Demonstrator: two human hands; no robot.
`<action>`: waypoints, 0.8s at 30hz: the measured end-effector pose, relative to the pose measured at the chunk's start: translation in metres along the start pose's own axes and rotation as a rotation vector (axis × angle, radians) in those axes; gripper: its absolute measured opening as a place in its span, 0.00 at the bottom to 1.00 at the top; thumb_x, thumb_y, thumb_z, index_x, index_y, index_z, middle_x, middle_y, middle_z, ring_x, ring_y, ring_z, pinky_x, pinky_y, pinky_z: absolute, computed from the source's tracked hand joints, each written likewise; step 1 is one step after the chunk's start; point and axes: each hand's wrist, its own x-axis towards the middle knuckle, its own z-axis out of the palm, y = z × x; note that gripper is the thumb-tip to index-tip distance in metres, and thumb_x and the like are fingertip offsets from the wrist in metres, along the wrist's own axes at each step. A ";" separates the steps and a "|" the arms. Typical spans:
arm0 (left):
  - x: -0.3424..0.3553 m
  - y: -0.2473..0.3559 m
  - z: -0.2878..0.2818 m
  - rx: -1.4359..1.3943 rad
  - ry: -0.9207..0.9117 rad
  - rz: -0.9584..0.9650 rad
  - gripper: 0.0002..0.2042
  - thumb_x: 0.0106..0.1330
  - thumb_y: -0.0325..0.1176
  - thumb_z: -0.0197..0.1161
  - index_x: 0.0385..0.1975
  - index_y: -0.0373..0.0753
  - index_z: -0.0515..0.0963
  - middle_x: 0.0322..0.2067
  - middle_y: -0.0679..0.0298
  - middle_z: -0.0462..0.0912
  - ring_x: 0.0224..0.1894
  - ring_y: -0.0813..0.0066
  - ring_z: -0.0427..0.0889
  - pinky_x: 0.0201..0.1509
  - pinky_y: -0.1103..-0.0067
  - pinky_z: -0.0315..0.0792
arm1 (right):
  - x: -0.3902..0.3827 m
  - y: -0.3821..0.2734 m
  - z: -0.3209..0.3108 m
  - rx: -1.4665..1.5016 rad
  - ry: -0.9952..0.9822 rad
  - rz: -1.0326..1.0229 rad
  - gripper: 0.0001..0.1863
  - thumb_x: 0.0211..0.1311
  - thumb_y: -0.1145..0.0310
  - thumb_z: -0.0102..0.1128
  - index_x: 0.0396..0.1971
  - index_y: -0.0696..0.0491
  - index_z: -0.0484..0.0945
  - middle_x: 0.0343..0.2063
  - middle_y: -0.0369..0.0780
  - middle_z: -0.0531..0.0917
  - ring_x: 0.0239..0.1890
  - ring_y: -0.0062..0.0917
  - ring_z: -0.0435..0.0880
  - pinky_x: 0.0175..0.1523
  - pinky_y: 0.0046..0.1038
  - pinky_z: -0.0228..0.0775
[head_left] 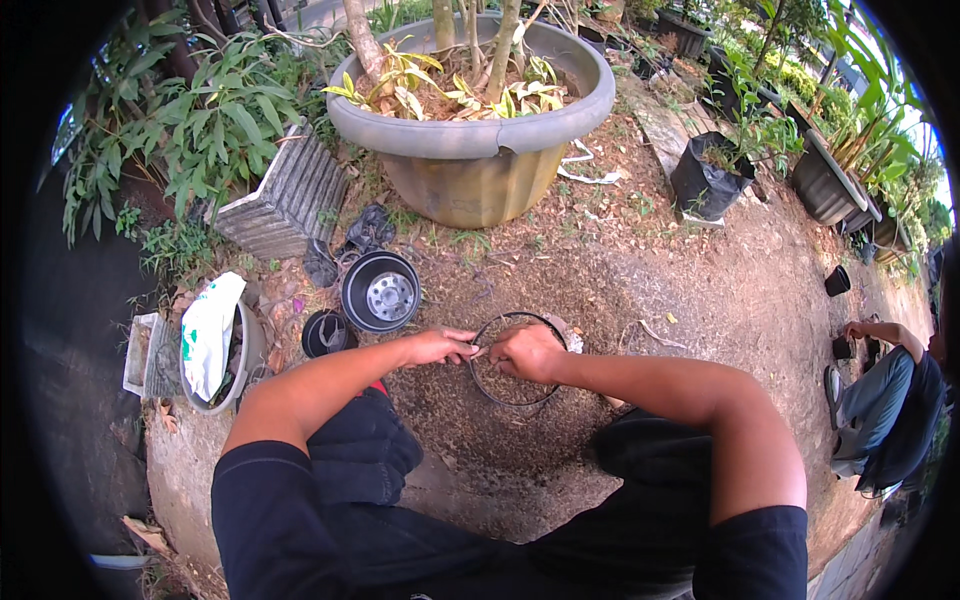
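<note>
Between my knees is a thin round black rim (515, 404) with brown soil inside it. Whether it is a filled pot or a loose hoop, I cannot tell. My left hand (438, 347) reaches its left edge, thumb and fingers pinched together there on something small and pale. Over the soil inside the rim, my right hand (532, 353) is closed with its fingers curled down; whatever they grip is hidden. Just beyond my left forearm stand a black plastic pot (352, 292) with a pierced bottom and a smaller black pot (314, 335).
A large grey planter (470, 185) with several trunks stands ahead. At left are a ribbed grey trough (290, 190) and a round planter (252, 350) holding a white bag (208, 335). A black grow bag (708, 180) stands ahead right. Another person (890, 400) crouches at right, hand by a small pot (843, 348).
</note>
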 end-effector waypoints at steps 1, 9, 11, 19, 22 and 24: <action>-0.001 0.001 0.001 -0.002 0.004 -0.001 0.34 0.69 0.51 0.66 0.73 0.46 0.67 0.53 0.75 0.82 0.46 0.82 0.78 0.50 0.79 0.70 | 0.002 0.001 -0.001 0.013 0.030 -0.015 0.11 0.58 0.63 0.68 0.40 0.45 0.86 0.39 0.38 0.86 0.47 0.36 0.85 0.51 0.38 0.78; 0.000 -0.001 -0.001 -0.027 -0.006 -0.008 0.31 0.67 0.51 0.69 0.70 0.50 0.72 0.48 0.77 0.83 0.43 0.83 0.77 0.49 0.81 0.69 | 0.029 -0.002 -0.002 0.122 0.081 0.162 0.08 0.57 0.65 0.65 0.36 0.42 0.87 0.33 0.40 0.88 0.43 0.36 0.87 0.47 0.37 0.79; -0.001 0.001 0.000 -0.026 -0.008 0.001 0.31 0.67 0.51 0.69 0.70 0.49 0.72 0.48 0.77 0.83 0.43 0.83 0.77 0.48 0.81 0.69 | 0.031 -0.006 0.001 0.103 -0.002 0.199 0.10 0.57 0.65 0.65 0.39 0.45 0.87 0.35 0.40 0.88 0.42 0.37 0.87 0.50 0.38 0.78; 0.002 -0.002 -0.001 -0.008 -0.008 0.018 0.30 0.68 0.49 0.68 0.69 0.48 0.73 0.46 0.78 0.82 0.41 0.85 0.76 0.47 0.83 0.69 | 0.019 0.005 -0.005 0.032 0.178 0.118 0.09 0.60 0.66 0.63 0.39 0.45 0.87 0.35 0.39 0.88 0.48 0.36 0.85 0.56 0.41 0.75; 0.003 -0.005 -0.002 -0.032 -0.021 0.029 0.30 0.68 0.48 0.69 0.69 0.48 0.73 0.46 0.78 0.82 0.40 0.86 0.76 0.46 0.83 0.68 | 0.009 0.020 -0.025 0.150 0.242 0.158 0.07 0.60 0.67 0.64 0.36 0.46 0.88 0.37 0.41 0.88 0.50 0.36 0.83 0.57 0.44 0.74; 0.003 -0.008 -0.003 -0.039 -0.018 0.026 0.30 0.68 0.47 0.69 0.69 0.47 0.72 0.46 0.78 0.82 0.40 0.86 0.76 0.46 0.84 0.68 | -0.002 0.032 -0.037 0.193 0.283 0.201 0.07 0.59 0.68 0.64 0.36 0.48 0.88 0.38 0.41 0.88 0.48 0.37 0.84 0.57 0.41 0.75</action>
